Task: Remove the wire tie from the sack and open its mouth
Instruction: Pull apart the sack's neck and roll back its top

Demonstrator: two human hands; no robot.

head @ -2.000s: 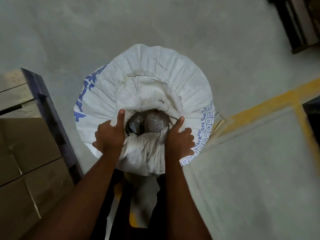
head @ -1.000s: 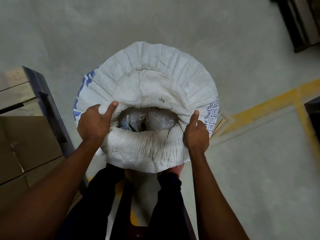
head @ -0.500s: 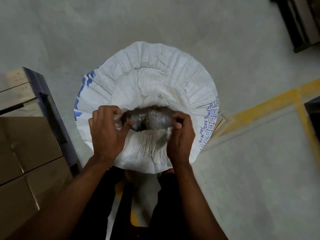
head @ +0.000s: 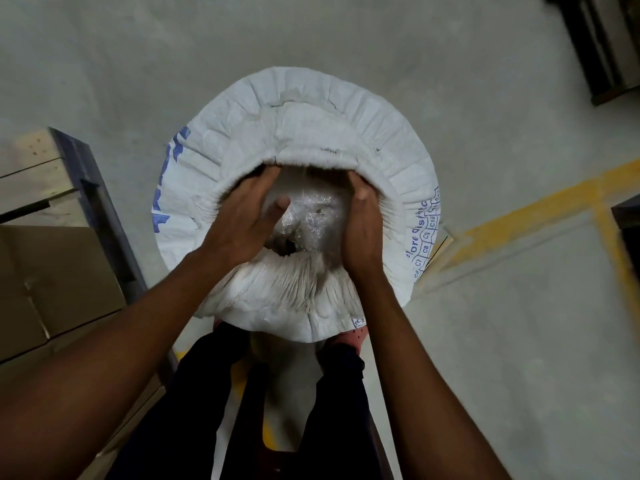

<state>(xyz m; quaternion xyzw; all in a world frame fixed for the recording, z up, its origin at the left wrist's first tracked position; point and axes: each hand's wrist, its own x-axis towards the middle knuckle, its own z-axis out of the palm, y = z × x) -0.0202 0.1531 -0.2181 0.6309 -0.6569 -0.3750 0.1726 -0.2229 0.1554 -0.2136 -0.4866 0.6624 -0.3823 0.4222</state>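
Observation:
A white woven sack (head: 398, 140) with blue print stands upright on the concrete floor in front of me. Its mouth is rolled down into a thick rim (head: 318, 157) and gapes wide. A crinkled clear plastic liner (head: 311, 216) shows inside the opening. My left hand (head: 239, 223) and my right hand (head: 362, 233) are both inside the mouth, flat, palms facing each other. Their fingertips are hidden under the far rim. The left thumb sticks out free over the liner. No wire tie is visible.
A wooden pallet stack with cardboard boxes (head: 52, 271) stands close on the left. A yellow floor line (head: 519, 209) runs at the right, with dark objects at the right edge (head: 628, 230) and top right (head: 602, 46). My legs (head: 207, 393) are just behind the sack.
Both hands left the near rim, which they had pulled apart and then bunched, and slid into the mouth up to the far rim. The opening is wider now.

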